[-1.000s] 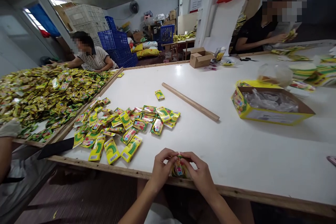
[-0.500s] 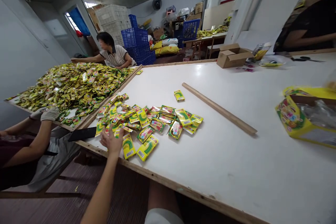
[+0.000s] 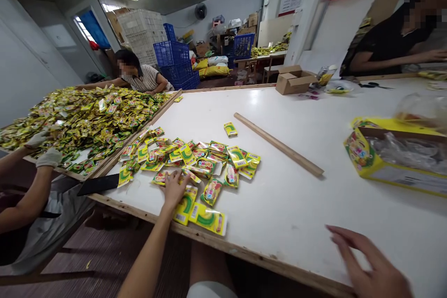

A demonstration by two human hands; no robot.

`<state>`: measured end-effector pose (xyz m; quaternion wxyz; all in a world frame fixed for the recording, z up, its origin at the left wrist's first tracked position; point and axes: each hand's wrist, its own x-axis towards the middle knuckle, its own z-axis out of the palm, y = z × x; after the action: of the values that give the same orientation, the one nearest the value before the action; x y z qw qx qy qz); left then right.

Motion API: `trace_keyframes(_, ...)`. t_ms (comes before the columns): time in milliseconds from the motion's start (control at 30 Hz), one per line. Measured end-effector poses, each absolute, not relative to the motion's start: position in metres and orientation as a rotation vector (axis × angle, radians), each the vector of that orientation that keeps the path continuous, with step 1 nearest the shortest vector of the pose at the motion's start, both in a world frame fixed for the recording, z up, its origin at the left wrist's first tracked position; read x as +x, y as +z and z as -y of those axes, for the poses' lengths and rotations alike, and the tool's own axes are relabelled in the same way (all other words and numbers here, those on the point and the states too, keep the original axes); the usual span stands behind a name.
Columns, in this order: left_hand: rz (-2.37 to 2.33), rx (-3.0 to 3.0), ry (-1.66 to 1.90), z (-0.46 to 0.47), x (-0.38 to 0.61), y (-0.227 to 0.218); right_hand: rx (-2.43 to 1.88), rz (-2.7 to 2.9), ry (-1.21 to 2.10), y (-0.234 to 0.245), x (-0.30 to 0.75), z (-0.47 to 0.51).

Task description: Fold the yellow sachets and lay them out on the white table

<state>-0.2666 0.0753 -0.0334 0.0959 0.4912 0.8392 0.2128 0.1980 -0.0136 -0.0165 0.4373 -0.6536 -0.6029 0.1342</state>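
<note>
My left hand (image 3: pixel 174 188) lies flat, fingers spread, on the near edge of a loose spread of yellow and green sachets (image 3: pixel 195 163) on the white table (image 3: pixel 296 195). Two sachets (image 3: pixel 206 216) lie just right of it by the table's front edge. My right hand (image 3: pixel 370 263) hovers over bare table at the lower right, fingers apart, holding nothing. A lone sachet (image 3: pixel 229 129) lies beyond the spread beside a long wooden stick (image 3: pixel 277 144).
An open yellow carton (image 3: pixel 391 160) with clear plastic inside stands at the right. A tray heaped with sachets (image 3: pixel 80 118) adjoins on the left, where a gloved person (image 3: pixel 44 158) and a seated person (image 3: pixel 139 77) work. A cardboard box (image 3: pixel 293 81) and another person (image 3: pixel 394 42) are at the far side.
The sachet held in both hands a second ago is gone from them. My left hand reached left into the spread, then drew sachets toward me. My right hand came back into view.
</note>
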Motion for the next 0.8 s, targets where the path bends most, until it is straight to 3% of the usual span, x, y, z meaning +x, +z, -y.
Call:
trace_keyframes(167,-2.285,1.549,0.721,-0.081,-0.195,-0.026,-1.386,1.813,0.603,-0.026,0.105,0.001)
trace_keyframes(333,-2.138,1.807,0.961,-0.048,-0.161,-0.007,-1.496,1.941,0.623,-0.033,0.073,0.008)
trace_keyframes(500,-1.325,2.264,0.677,0.009,-0.134,0.003,-1.441,1.738,0.979,-0.023,0.074,0.011)
trace_keyframes(667,-1.285,2.222,0.821,0.025,-0.097,0.000,-1.408,1.281,1.227,0.008,0.081,0.007)
trace_keyframes(800,-1.223,1.769,1.042,0.017,-0.069,-0.002,-1.259,1.239,1.204,0.020,0.095,0.010)
